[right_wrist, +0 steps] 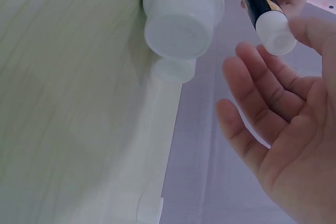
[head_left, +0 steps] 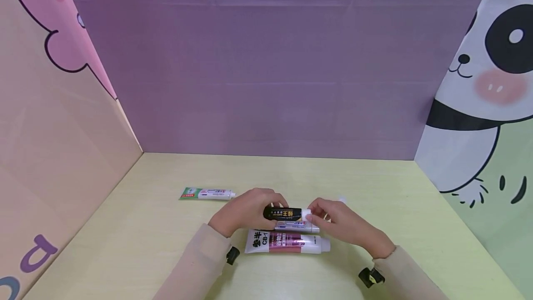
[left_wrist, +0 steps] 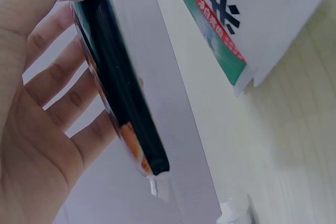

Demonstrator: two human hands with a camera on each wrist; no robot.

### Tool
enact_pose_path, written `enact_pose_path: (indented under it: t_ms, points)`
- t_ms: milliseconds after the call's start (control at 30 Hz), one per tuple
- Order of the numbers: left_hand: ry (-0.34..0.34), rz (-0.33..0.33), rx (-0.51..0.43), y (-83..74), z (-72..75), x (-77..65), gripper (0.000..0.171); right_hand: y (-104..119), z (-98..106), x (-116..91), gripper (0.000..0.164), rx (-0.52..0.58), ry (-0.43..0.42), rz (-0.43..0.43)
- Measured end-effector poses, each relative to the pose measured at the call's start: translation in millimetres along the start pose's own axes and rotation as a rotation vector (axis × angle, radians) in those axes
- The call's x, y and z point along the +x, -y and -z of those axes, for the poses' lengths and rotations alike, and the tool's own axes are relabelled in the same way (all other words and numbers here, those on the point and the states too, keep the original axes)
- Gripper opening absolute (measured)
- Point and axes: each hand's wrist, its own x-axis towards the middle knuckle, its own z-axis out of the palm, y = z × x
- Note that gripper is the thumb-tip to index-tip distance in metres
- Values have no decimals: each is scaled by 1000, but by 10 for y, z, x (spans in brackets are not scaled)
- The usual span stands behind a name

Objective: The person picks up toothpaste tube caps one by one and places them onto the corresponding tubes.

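Observation:
My left hand (head_left: pixel 251 209) grips a black toothpaste tube (head_left: pixel 285 213) with gold lettering, held level above the table. Its white cap (right_wrist: pixel 275 32) points right. My right hand (head_left: pixel 339 220) has thumb and index finger at that cap, and the other fingers are spread loosely in the right wrist view. Just below the black tube lies a white and purple toothpaste tube (head_left: pixel 296 226), partly hidden by the left hand and the black tube. Nearest me is a larger white and magenta toothpaste tube (head_left: pixel 287 243), its cap also to the right.
Farther left on the pale wooden table (head_left: pixel 166 244) lies a green and white toothpaste tube (head_left: pixel 207 193). A small whitish object (head_left: pixel 342 199) sits behind the right hand. A purple backdrop (head_left: pixel 266 68) and printed side panels (head_left: pixel 479 105) enclose the table.

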Motion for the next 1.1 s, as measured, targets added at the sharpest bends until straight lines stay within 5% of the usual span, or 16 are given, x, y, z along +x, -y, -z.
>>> enact_pose_path:
  t_ms: [567,733,933,1100]
  points:
    - [-12,-10,9,-33,5,2,36,-11,-37,38,54,32,38,-108]
    - [-11,-11,-2,-27,8,-3,36,-22,-8,24,49,-9,20,-102]
    - [-8,-12,-2,-17,7,-1,36,-33,20,3,22,21,6,-59]
    - [-8,-8,-5,-18,7,3,36,-10,10,-5,33,20,-27,-6]
